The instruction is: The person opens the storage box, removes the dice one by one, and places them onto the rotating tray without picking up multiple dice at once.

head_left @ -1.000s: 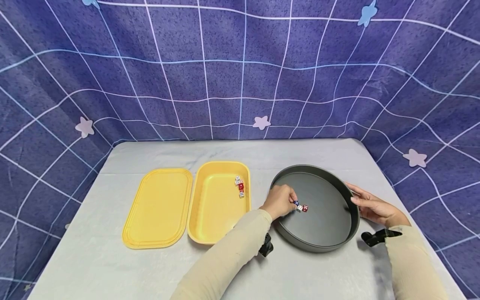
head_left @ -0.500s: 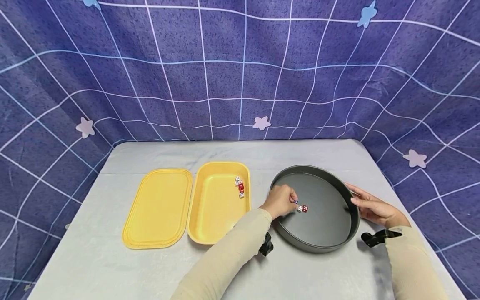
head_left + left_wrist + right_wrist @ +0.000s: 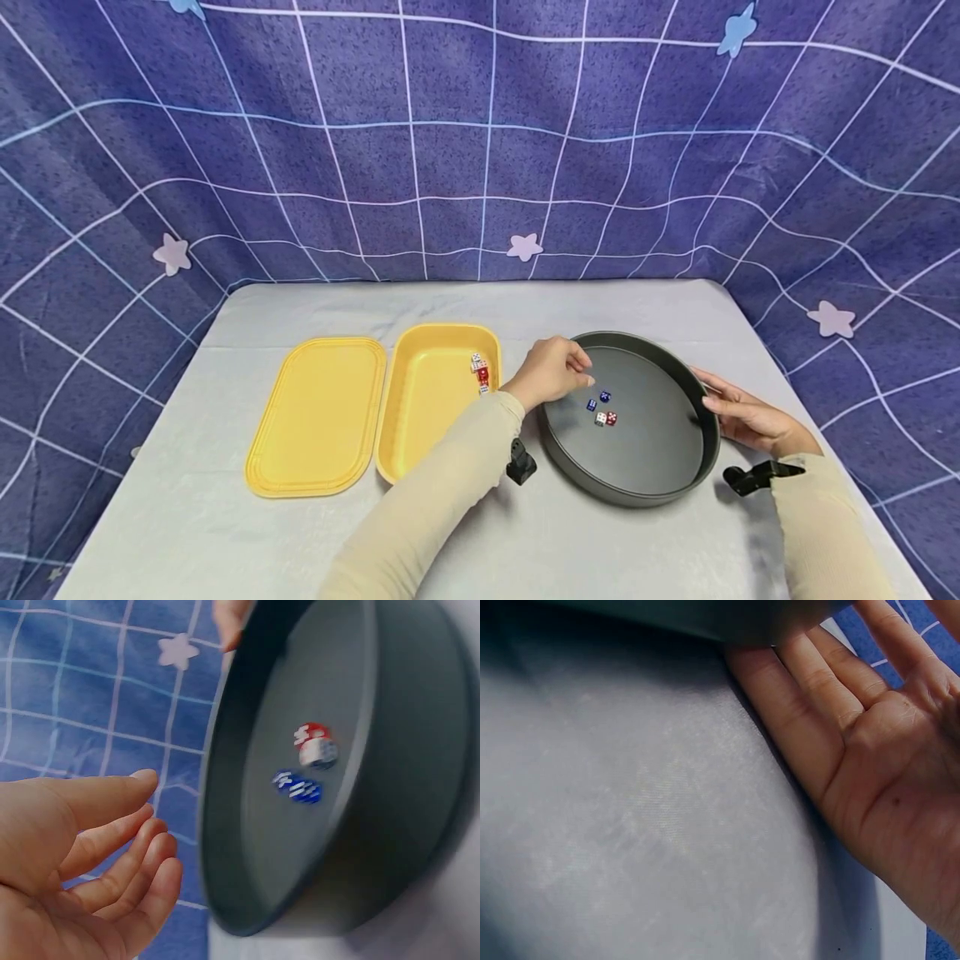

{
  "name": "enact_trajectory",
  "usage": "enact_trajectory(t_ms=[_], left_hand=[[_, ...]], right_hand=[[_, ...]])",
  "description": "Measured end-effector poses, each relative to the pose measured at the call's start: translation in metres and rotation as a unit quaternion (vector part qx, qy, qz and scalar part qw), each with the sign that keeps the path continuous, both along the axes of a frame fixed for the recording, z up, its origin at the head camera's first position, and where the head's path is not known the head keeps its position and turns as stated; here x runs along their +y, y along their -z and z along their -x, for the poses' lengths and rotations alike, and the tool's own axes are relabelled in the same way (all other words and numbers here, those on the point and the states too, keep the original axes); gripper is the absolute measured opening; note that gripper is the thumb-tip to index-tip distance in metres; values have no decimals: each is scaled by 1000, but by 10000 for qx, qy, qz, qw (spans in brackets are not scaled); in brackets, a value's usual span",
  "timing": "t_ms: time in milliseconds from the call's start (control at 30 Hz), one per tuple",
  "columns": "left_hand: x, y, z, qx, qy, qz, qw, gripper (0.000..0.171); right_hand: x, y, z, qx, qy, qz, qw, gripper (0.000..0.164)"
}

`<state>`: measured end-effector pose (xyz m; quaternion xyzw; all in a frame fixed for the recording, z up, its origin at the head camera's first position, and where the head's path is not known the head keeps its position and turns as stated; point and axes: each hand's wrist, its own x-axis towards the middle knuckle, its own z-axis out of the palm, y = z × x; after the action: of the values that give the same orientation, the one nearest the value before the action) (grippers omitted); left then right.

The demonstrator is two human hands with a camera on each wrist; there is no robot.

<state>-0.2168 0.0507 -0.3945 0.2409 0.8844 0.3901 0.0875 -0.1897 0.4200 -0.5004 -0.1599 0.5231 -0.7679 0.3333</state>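
Note:
My left hand [image 3: 552, 371] hovers over the left rim of a round dark grey cake pan [image 3: 637, 458], empty, with its fingers relaxed and slightly bent. In the left wrist view its thumb and fingertips [image 3: 142, 778] stand apart beside the pan. Inside the pan lie two blue dice [image 3: 605, 397], a white die [image 3: 601, 419] and a red die [image 3: 611, 418], the white and red ones side by side. My right hand [image 3: 750, 417] holds the pan's right rim, thumb at the edge and fingers along the outer wall; the right wrist view shows these fingers [image 3: 795, 712] under the pan's edge.
A yellow rectangular tub [image 3: 427, 417] stands left of the pan, with several white and red dice [image 3: 482, 373] along its right side. Farther left a flat yellow lid [image 3: 318, 417] lies on the white-covered table [image 3: 187, 500]. A blue patterned curtain [image 3: 450, 167] borders the table.
My left hand has let go of a blue die, now lying in the pan, and drawn back up and left toward the rim. The right hand keeps its hold.

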Motion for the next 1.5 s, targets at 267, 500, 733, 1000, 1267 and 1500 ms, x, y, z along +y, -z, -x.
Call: enact_trajectory(t_ms=[267, 500, 733, 1000, 1267, 1500], left_hand=[[-27, -23, 15, 69, -131, -195, 9997, 21], [-58, -32, 26, 60, -277, -340, 9990, 23], [-89, -27, 34, -244, -757, -482, 9957, 26], [-117, -1, 42, -1004, -1316, -996, 9812, 27], [-130, 29, 48, -1045, -1926, -556, 9741, 29], [-127, 46, 49, -1070, -2252, -376, 9677, 31]], right_hand=[[0, 2, -1, -48, -5, 37, 10000, 55], [0, 2, -2, -76, 4, 47, 10000, 56], [0, 3, -2, -76, 42, -21, 10000, 56], [-1, 2, -1, -58, -8, 4, 10000, 56], [0, 1, -2, -67, 15, -19, 10000, 56], [0, -1, -1, -71, 83, -121, 9999, 56]])
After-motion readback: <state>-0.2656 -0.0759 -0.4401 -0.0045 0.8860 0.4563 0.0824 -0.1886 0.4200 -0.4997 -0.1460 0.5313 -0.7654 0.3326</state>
